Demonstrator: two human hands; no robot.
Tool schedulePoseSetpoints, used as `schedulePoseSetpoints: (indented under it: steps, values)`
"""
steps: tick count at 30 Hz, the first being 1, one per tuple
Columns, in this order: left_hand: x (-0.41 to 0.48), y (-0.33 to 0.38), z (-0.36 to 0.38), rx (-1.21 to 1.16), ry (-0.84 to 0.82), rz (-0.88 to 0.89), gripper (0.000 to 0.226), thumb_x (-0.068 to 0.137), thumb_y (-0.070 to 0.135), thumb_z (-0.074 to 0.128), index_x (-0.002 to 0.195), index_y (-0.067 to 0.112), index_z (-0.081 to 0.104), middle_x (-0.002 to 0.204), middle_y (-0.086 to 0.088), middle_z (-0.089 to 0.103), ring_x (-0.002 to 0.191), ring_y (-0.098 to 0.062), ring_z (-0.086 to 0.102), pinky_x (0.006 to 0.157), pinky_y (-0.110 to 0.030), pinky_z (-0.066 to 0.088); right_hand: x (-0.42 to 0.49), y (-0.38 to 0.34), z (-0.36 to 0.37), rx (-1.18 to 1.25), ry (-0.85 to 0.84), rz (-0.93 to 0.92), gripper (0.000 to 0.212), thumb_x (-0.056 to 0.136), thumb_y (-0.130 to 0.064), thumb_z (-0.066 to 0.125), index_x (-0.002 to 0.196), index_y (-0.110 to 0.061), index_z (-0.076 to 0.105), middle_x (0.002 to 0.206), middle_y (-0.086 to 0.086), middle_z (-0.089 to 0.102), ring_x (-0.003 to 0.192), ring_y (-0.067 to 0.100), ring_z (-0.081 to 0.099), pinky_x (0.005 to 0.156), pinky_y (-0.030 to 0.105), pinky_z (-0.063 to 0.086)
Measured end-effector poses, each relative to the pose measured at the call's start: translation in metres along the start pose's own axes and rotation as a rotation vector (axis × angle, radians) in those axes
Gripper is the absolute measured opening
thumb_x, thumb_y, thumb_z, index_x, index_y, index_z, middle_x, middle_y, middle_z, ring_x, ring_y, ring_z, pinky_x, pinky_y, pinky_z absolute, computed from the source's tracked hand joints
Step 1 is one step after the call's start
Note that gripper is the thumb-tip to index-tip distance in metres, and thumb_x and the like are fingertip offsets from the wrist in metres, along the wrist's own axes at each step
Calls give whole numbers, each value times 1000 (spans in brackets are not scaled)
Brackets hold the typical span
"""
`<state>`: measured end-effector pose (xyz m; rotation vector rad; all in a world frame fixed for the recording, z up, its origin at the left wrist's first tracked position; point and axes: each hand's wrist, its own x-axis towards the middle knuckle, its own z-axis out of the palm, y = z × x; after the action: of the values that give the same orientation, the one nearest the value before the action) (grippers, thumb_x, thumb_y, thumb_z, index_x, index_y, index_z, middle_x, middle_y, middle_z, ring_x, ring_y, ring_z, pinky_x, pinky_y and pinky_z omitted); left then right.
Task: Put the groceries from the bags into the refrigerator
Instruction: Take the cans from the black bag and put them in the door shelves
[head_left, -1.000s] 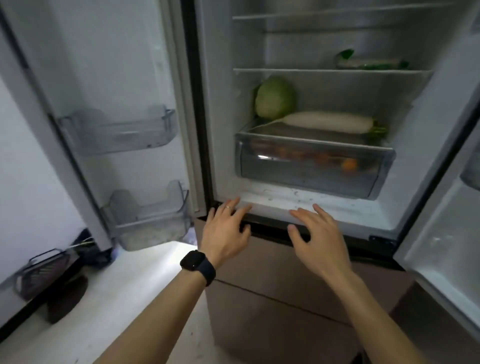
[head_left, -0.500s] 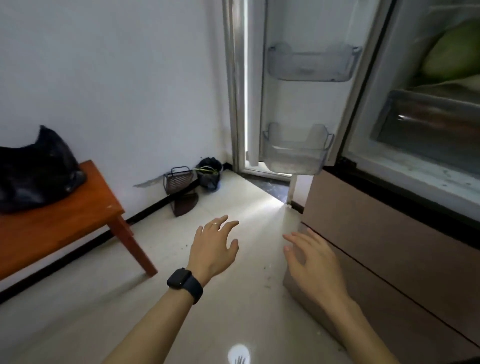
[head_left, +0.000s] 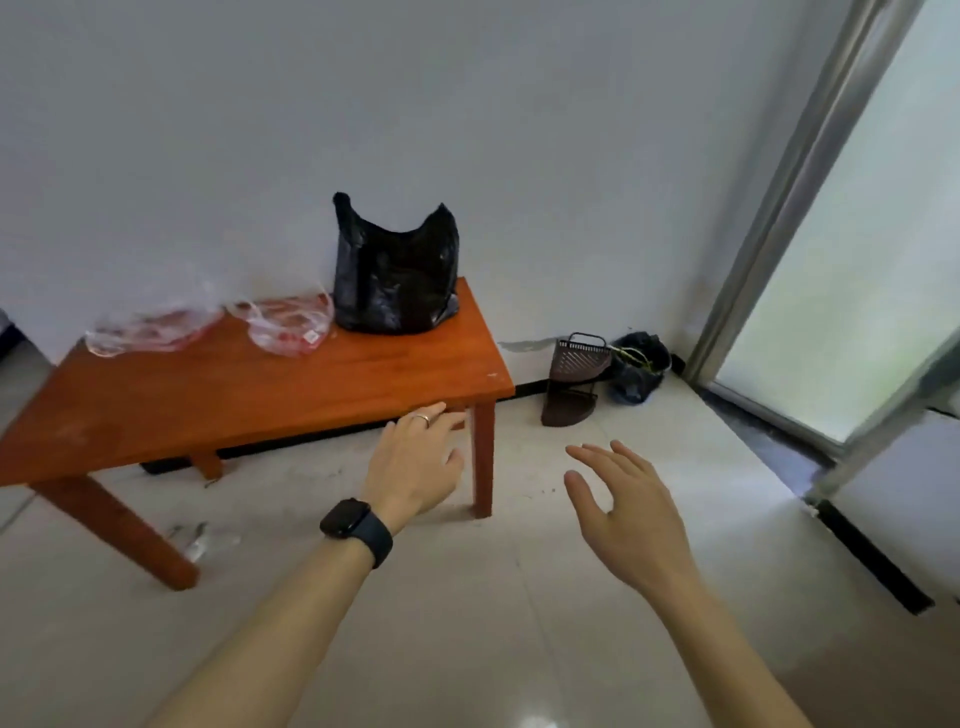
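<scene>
Head view: swung left since 0.5 s ago; fridge interior gone from frame, wooden table (head_left: 270, 395) now central instead of cut off at left edge. Both hands empty as before. Left hand (head_left: 415, 462) fingers spread, palm down, just in front of table's near right corner, watch (head_left: 356, 527) on wrist. Right hand (head_left: 626, 512) open, fingers loosely spread, right of table, over floor. Black bag (head_left: 395, 275) upright at table's back right corner, well beyond left hand; contents hidden. Two clear bags (head_left: 291, 325) flattened left of it, contents hard to make out. Dark basket (head_left: 574, 379) on floor right of table.
</scene>
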<state>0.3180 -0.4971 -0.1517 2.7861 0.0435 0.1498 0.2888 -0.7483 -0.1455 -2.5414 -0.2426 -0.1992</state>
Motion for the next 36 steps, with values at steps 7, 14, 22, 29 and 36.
schedulePoseSetpoints:
  steps: [7, 14, 22, 29, 36]
  values:
    - [48, -107, -46, -27, 49, -52, 48, 97, 37, 52, 145, 33, 47, 156, 2, 40, 143, -18, 35, 117, -41, 29, 76, -81, 63, 2, -66, -104, 39, 100, -44, 50, 137, -36, 58, 140, -19, 56, 144, 10, 32, 115, 33, 30]
    - [138, -168, -56, -23, 53, -39, 48, 99, 40, 51, 146, 35, 44, 157, 5, 36, 144, -15, 31, 119, -40, 27, 174, -110, 112, 43, -91, -158, 46, 96, -54, 43, 139, -40, 54, 140, -23, 54, 143, 6, 34, 115, 32, 33]
    - [291, -217, -66, 32, 48, -28, 50, 98, 38, 50, 148, 35, 43, 158, 4, 36, 144, -19, 32, 119, -39, 27, 325, -115, 161, 93, -151, -124, 44, 100, -46, 50, 142, -36, 51, 144, -16, 50, 145, 11, 30, 118, 37, 30]
    - [392, -254, -66, 47, 16, -18, 50, 99, 36, 50, 148, 31, 43, 158, 2, 35, 145, -19, 30, 120, -42, 24, 447, -128, 196, 54, -189, -154, 43, 100, -48, 47, 142, -38, 50, 144, -13, 53, 145, 10, 30, 115, 32, 27]
    - [505, -296, -59, 43, 10, 84, 48, 99, 36, 51, 147, 31, 46, 157, 2, 37, 145, -20, 30, 119, -40, 24, 553, -141, 240, 24, -150, -133, 42, 100, -45, 47, 141, -37, 53, 142, -12, 56, 143, 14, 35, 113, 31, 31]
